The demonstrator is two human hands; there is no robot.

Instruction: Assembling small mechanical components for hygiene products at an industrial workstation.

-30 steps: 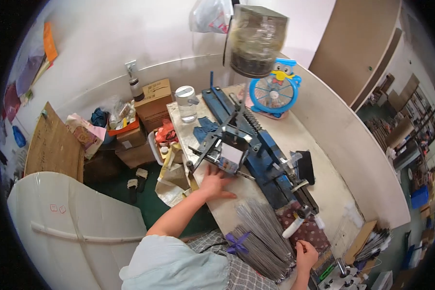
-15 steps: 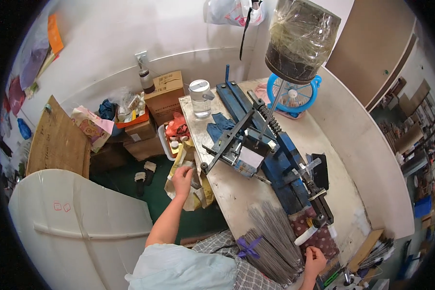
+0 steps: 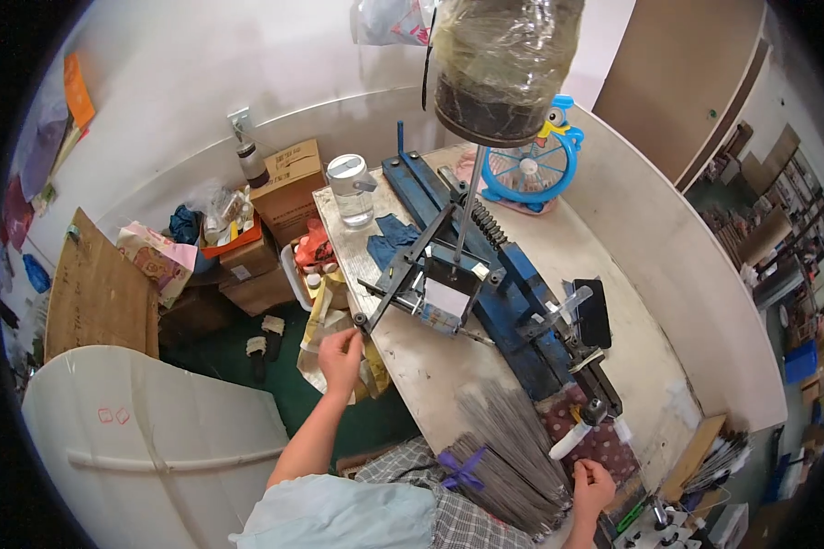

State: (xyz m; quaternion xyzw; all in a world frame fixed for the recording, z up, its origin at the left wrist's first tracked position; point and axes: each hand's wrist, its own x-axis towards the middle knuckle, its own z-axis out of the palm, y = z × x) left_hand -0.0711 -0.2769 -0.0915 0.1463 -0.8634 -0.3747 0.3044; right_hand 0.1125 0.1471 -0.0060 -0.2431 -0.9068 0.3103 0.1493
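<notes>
My left hand [image 3: 341,360] is at the near-left table edge, its fingers pinched together. Just above its fingertips is the round end of a black lever [image 3: 392,281] on a blue metal machine [image 3: 513,311]; whether they touch I cannot tell. My right hand [image 3: 592,488] is also closed in a pinch, beside the white handle [image 3: 570,441] at the machine's near end. Anything held in either pinch is too small to make out. Between my hands lies a bundle of thin grey wires [image 3: 513,448], with a purple tie [image 3: 461,468] by it. A dotted cloth [image 3: 604,453] lies under the handle.
A wrapped cylinder [image 3: 504,73] on a rod rises over the machine. Around it stand a clear jug [image 3: 351,192], a blue toy-like fan [image 3: 529,169] and a dark phone-like slab [image 3: 592,313]. A low white wall [image 3: 696,284] borders the table's right. Cardboard boxes [image 3: 288,188] stand left.
My left hand has come up nearer to the lever's end. The right hand stays beside the white handle, still pinched. The whole view has shifted slightly.
</notes>
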